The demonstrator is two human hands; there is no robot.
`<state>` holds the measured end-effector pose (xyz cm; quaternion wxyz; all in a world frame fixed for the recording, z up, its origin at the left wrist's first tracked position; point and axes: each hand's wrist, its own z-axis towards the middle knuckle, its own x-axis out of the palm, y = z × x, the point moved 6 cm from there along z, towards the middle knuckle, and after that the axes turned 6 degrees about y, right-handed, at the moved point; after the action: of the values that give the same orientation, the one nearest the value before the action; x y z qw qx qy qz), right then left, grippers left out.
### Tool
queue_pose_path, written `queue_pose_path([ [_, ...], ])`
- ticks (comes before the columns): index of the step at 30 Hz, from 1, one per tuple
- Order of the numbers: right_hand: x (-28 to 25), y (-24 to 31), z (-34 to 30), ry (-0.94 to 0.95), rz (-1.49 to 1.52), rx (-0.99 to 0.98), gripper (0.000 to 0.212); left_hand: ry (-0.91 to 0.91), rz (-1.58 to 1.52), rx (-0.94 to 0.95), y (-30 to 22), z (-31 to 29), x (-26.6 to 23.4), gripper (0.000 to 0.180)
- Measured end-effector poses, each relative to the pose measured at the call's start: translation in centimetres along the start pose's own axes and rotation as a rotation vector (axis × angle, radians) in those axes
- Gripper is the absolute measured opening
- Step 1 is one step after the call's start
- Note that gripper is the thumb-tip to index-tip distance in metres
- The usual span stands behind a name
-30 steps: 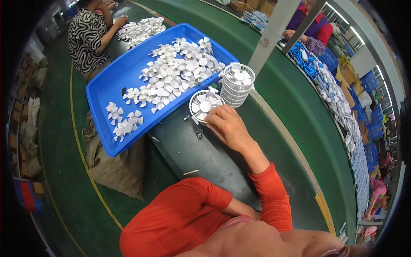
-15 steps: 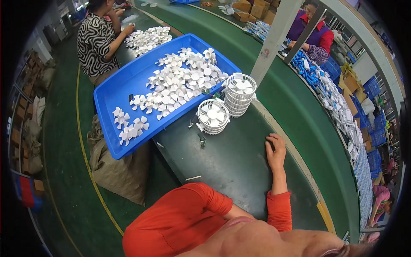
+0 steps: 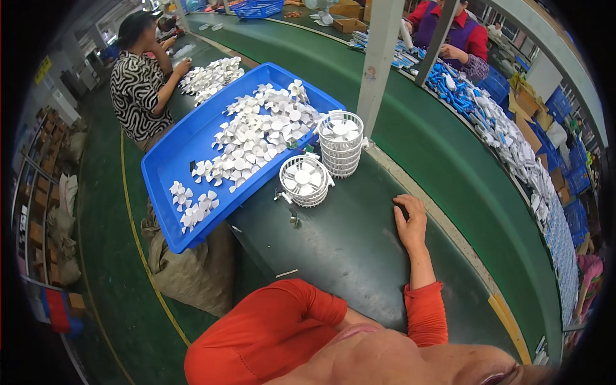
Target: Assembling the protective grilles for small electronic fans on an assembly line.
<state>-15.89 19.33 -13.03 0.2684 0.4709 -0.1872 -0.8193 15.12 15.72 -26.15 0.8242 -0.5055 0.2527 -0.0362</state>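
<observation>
Away from the shorter stack of white fan cages (image 3: 303,179), whose rim it had been at one second earlier, the right hand (image 3: 412,222) had come back to lie on the dark bench (image 3: 350,247). Its fingers (image 3: 409,202) were loosely curled, the thumb standing a little apart, with nothing in their hold. The left hand was out of sight, so its grip could not be told.

That shorter stack stood ahead and to the left of the fingers, well apart from them, a bladed wheel showing inside its top ring. Just beyond it rose the taller stack (image 3: 341,151) of similar cages. Both looked like light, fairly stiff plastic, with thin ribs that might crack under a hard squeeze; the outer rim seemed the place to take hold, off the blades. A nudge could probably tip the taller one.

Left of the fingers, a small dark part (image 3: 294,219) lay just on the near side of the shorter stack. Farther left, a blue tray (image 3: 172,163) held heaped white fan wheels (image 3: 260,131), its edge crowding both stacks. Bench top ran between fingers and stacks, allowing a low sideways reach. Just right of the fingers came the pale edge strip (image 3: 441,222), then the green belt (image 3: 449,173).
</observation>
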Motion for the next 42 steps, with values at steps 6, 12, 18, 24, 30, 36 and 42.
queue_pose_path([
  [6, -0.1, -0.3, 0.0, -0.001, -0.003, 0.0, 0.018, 0.072, 0.055, 0.016, 0.2, -0.1, 0.1, 0.053],
  [12, 0.0, -0.4, 0.0, 0.006, 0.013, 0.01, 0.018, 0.118, 0.138, 0.03, 0.3, -0.4, 0.5, 0.05],
  [18, -0.2, -0.3, -0.1, 0.011, 0.005, 0.021, 0.017, 0.019, 0.2, 0.087, -0.6, -0.4, 0.2, 0.045],
  [24, -0.2, -0.3, 0.0, 0.014, 0.018, 0.025, 0.017, -0.027, 0.197, 0.115, -0.1, -0.3, 0.3, 0.04],
  [30, 0.0, -0.3, 0.1, 0.015, 0.03, 0.029, 0.017, -0.058, 0.148, 0.134, -0.8, -0.4, -0.5, 0.039],
  [36, -0.1, -0.4, 0.1, 0.015, 0.016, 0.018, 0.016, -0.061, 0.017, 0.093, -1.1, -0.4, -1.5, 0.043],
  [42, -0.1, -0.3, 0.0, 0.01, 0.009, 0.009, 0.015, -0.022, -0.055, 0.033, 0.3, -0.2, -0.6, 0.047],
])
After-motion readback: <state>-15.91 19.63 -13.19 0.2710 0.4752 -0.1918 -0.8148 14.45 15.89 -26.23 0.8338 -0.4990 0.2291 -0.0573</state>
